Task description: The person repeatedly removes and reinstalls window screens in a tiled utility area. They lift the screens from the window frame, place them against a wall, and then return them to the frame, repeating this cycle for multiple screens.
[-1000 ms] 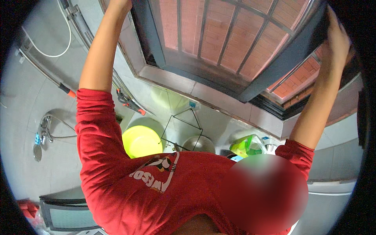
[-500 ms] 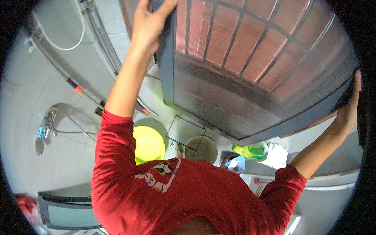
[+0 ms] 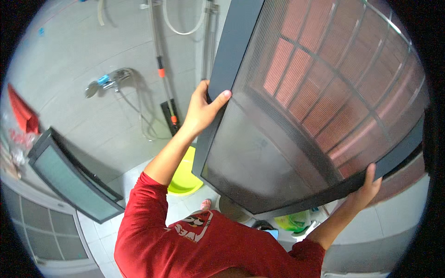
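Observation:
A window screen with a dark grey frame and fine see-through mesh hangs tilted in front of my chest. My left hand is closed around its left frame bar, thumb on the near face and fingers mostly behind the edge. At the lower right, my right hand grips the bottom frame bar, its thumb over the front; the other fingers are largely hidden. Window bars and a reddish brick surface show blurred through the mesh.
A dark-framed panel with pale green glass leans by the left wall. Beyond it are a shower tap and a pole with orange bands. On the floor sit a yellow-green basin and a green packet. A red bag hangs far left.
The screen has come closer to my body and tilted, away from the barred window. Both hands are lower and nearer me, still gripping it. My view has turned left, showing more of the leaning panel.

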Available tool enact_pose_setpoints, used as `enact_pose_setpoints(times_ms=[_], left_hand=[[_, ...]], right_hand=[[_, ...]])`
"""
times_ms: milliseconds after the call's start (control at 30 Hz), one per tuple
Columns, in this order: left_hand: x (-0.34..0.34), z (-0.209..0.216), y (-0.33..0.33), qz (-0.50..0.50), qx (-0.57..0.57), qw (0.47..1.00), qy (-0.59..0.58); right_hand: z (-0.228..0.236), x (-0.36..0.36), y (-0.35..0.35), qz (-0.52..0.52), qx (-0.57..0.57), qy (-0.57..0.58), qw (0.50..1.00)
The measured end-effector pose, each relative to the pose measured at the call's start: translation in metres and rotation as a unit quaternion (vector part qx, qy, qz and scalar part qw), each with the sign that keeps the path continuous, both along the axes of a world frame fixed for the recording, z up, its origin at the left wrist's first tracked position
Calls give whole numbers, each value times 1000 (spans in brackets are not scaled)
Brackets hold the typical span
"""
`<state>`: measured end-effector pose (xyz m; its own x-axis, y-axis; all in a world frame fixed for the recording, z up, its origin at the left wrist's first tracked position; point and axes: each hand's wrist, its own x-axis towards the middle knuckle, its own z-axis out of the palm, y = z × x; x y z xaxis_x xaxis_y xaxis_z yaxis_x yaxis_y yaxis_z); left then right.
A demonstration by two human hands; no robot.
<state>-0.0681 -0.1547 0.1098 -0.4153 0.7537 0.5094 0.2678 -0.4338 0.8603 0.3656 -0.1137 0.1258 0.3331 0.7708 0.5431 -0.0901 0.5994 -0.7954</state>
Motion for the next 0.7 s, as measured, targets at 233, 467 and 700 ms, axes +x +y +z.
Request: enact_pose_setpoints(times_ms=[233,467,700], left_hand=[[-6,-24,-92,101,-36,990,-92],[-59,-74,-176,235,-32,961,-139],[-100,-131,-277,320,-57,928,-181]], right_hand=[[-72,-60,-20,6,-76,-110,991],[-115,-153,-24,136,-50,-147,978],[-145,-243,-55,310,-77,-113,941]])
